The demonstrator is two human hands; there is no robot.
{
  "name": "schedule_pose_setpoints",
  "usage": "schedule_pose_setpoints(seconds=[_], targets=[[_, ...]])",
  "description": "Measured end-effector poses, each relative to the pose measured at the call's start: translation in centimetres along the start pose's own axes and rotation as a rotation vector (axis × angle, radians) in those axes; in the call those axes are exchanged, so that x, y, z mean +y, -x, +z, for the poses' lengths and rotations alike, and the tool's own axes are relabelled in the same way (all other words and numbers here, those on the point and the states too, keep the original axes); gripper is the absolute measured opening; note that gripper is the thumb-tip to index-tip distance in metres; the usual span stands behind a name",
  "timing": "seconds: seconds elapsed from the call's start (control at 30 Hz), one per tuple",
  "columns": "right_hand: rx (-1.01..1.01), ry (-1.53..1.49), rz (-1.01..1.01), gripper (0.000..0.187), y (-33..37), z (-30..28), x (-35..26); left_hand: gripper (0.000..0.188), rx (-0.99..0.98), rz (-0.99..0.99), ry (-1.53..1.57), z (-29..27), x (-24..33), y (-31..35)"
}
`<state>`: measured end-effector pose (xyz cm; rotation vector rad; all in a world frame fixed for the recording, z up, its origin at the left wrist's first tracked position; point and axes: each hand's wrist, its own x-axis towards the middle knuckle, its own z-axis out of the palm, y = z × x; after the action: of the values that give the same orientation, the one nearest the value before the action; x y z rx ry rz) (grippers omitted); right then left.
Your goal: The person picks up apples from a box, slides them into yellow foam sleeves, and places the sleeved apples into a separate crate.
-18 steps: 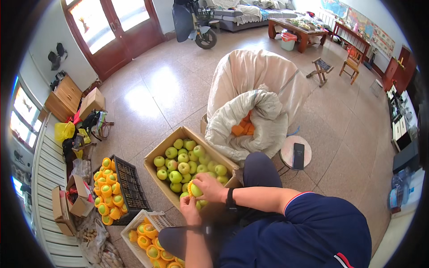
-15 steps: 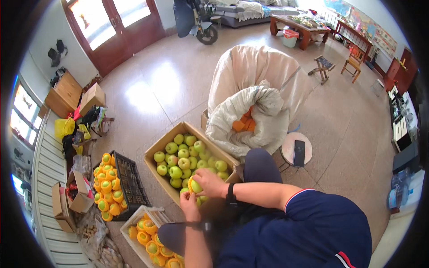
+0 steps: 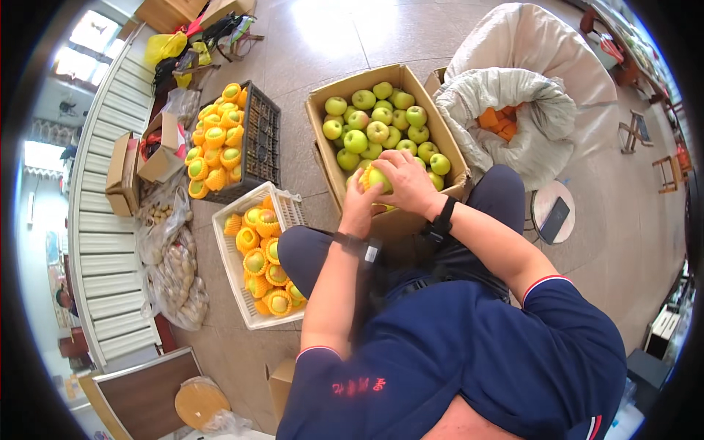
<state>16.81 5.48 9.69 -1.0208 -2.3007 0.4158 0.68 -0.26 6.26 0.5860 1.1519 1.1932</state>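
A green apple, partly in a yellow foam net sleeve, is between my two hands at the near edge of a cardboard box. My right hand grips the apple from above and the right. My left hand has its fingers closed on the sleeve at the left. Many loose green apples, some blushed red, fill the box. Left of my knee, a white plastic crate holds sleeved apples. Beyond it stands a black crate piled with more sleeved apples.
A white woven sack with orange foam pieces in it stands right of the box. Further right, a phone lies on a round stool. Plastic bags and opened cartons lie at the left.
The view has swung down and left, so the box and crates appear higher and further right. Both hands remain on the apple, which they now hold with the sleeve at its left.
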Motion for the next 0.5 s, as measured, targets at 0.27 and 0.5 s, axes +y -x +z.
schedule_pose_setpoints(seconds=[0.27, 0.5], targets=[[0.053, -0.208, -0.042, 0.069, 0.6, 0.2, 0.3, 0.062, -0.104, -0.115, 0.031, -0.9, 0.6, -0.1], [-0.033, -0.464, 0.393, 0.044, 2.6, 0.8, 2.6, 0.060, -0.115, -0.043, 0.223, -0.8, 0.7, -0.1]])
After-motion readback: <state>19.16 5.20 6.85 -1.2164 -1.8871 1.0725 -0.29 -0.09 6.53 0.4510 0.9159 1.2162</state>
